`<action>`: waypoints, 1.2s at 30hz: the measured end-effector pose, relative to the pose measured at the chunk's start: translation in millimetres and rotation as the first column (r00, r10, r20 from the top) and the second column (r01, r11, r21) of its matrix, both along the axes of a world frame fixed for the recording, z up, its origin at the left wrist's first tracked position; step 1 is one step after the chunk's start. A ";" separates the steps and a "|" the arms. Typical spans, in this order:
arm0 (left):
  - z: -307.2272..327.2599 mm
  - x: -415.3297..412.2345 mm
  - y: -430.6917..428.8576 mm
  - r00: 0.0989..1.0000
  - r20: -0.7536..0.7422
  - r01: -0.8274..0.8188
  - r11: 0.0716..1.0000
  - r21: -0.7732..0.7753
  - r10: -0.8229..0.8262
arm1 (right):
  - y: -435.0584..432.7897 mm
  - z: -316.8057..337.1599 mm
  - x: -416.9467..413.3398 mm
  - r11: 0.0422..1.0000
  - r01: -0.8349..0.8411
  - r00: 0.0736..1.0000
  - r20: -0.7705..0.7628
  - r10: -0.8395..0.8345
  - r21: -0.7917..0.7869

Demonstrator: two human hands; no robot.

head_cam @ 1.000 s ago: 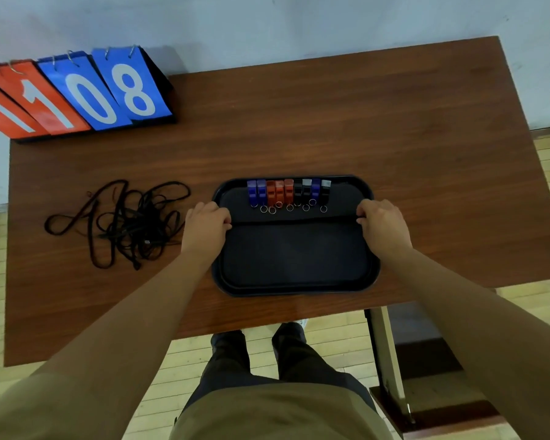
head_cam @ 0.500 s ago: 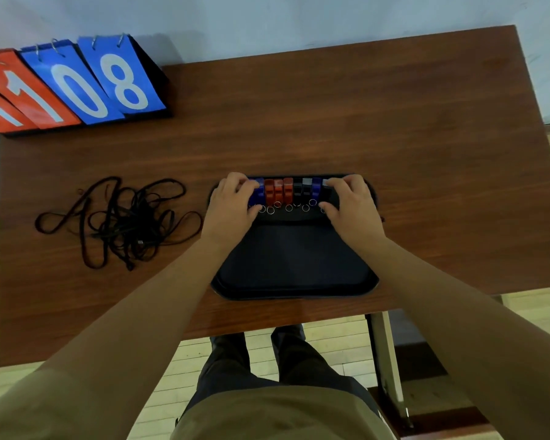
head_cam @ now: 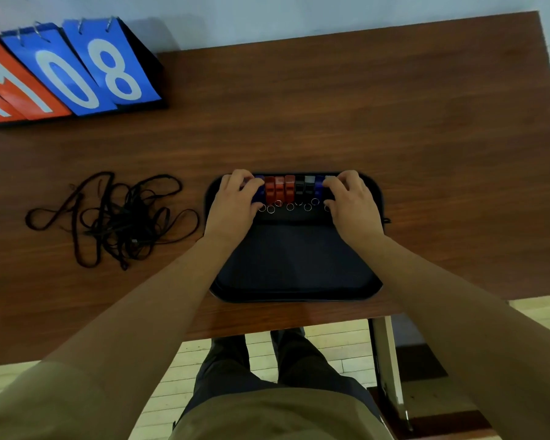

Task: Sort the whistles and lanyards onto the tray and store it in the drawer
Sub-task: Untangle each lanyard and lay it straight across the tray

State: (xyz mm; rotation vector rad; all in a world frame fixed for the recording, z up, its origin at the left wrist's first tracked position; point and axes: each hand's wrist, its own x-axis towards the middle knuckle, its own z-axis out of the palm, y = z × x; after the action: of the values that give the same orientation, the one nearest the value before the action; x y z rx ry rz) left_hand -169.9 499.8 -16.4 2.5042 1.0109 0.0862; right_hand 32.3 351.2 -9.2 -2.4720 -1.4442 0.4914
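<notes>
A black tray (head_cam: 296, 296) lies on the wooden table near its front edge. Along the tray's far side stands a row of several whistles (head_cam: 288, 189), blue, red and black, with metal rings at their near ends. My left hand (head_cam: 235, 203) grips the blue whistle at the left end of the row, fingers curled over it. My right hand (head_cam: 353, 201) grips the right end the same way and hides the last whistle. A tangle of black lanyards (head_cam: 115, 217) lies on the table left of the tray, untouched.
A flip scoreboard (head_cam: 70, 71) with red and blue number cards stands at the table's (head_cam: 394, 122) far left corner by the wall. My legs and a wooden floor show below the table's front edge. A table leg (head_cam: 389, 360) stands at the right.
Both hands left the tray's side rims and moved forward and inward onto the two ends of the whistle row. The tray and lanyards stayed put.
</notes>
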 end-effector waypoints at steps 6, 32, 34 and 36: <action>0.8 -0.5 -1.0 1.000 -0.003 -0.027 1.000 -0.007 0.027 | 0.7 1.4 3.0 1.000 -0.014 0.999 -0.048 0.014 -0.007; 57.3 -134.7 34.2 0.937 -0.036 -0.347 0.918 -0.193 0.347 | 79.3 58.9 -98.4 0.996 -0.031 0.971 -0.236 0.049 0.080; 61.7 -161.6 44.8 0.931 -0.072 -0.366 0.912 -0.188 0.358 | 98.6 61.4 -130.1 0.988 -0.121 0.954 -0.263 0.142 0.096; 62.1 -186.1 54.4 0.933 -0.104 -0.358 0.914 -0.192 0.343 | 115.7 60.5 -162.0 0.977 -0.205 0.932 -0.294 0.212 0.055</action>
State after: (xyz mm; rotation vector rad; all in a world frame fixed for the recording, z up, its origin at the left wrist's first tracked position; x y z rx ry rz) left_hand -356.0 554.1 45.7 2.1273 1.4137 0.0023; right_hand -129.7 466.9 51.3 -2.1211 -1.5772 0.8443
